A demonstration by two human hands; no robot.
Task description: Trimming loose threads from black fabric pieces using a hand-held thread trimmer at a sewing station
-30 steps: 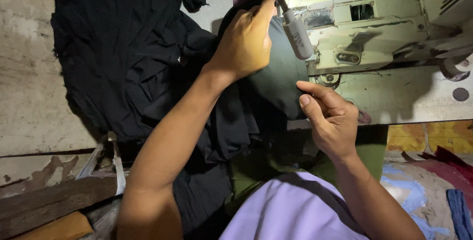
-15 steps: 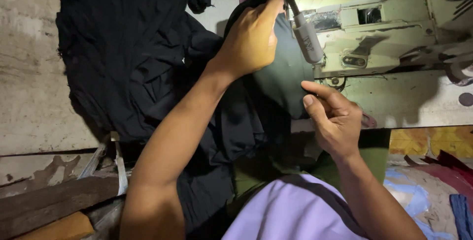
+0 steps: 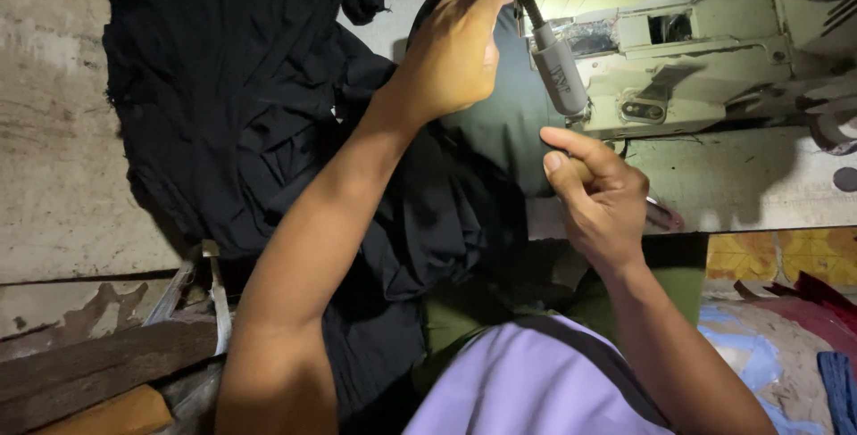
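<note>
Since a second ago, both hands are sitting a little lower and further right in view, the right hand (image 3: 600, 196) having drifted down from the lamp toward the near edge of the surface, while the left hand (image 3: 453, 56) is keeping its place on the cloth.

At the far left, the worn, pale grey surface (image 3: 54, 158) is carrying a large heap of crumpled black fabric (image 3: 232, 87) that is spilling over the near edge toward the lap. Below it, rough brown wooden planks (image 3: 98, 364) are lying beside a pair of metal scissors (image 3: 207, 292), whose blades are pointing down.

The left hand is curling closed over the top edge of a smooth dark green-grey piece of cloth (image 3: 509, 123), pressing it down just beside the white cylindrical lamp head on a black flexible neck (image 3: 561, 74). The black fabric is lying under and around that forearm.

The right hand is hovering just right of the green-grey cloth, its thumb and forefinger pinched together; whether anything is between them cannot be told.

Behind it, the cream-coloured metal sewing machine (image 3: 705, 51) is standing on the surface. At the lower right, yellow, red and blue patterned cloths (image 3: 786, 310) are lying on the floor.
</note>
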